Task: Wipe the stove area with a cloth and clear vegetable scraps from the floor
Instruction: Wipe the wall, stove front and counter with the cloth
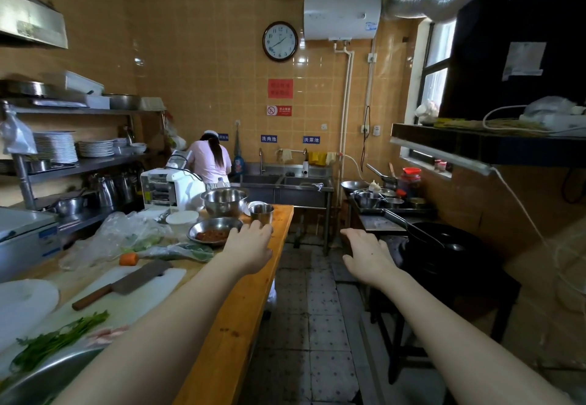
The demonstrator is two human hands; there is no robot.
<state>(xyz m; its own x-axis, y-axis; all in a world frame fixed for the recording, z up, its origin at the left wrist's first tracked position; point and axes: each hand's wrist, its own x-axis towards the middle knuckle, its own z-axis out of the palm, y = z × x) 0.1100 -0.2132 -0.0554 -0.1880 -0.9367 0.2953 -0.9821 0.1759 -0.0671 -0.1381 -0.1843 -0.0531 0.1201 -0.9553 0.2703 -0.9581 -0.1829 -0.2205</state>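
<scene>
Both my arms reach forward into the kitchen aisle. My left hand (250,246) hovers with relaxed fingers over the right edge of the wooden prep table (241,325), close to a small steel cup (261,213). My right hand (367,254) is held palm down with straight fingers above the tiled floor (310,325), just left of the stove area, where a black wok (450,246) sits. Neither hand holds anything. Yellow cloths (317,157) hang on the pipe above the far sink (285,182). I cannot make out vegetable scraps on the floor.
On the prep table lie a cleaver (126,284) on a white cutting board (133,300), greens (60,341), a carrot piece (128,259), plastic bags and steel bowls (223,200). A person (211,163) works at the far sink. Pots and bowls (377,198) crowd the right-hand counter under a dark hood (475,147).
</scene>
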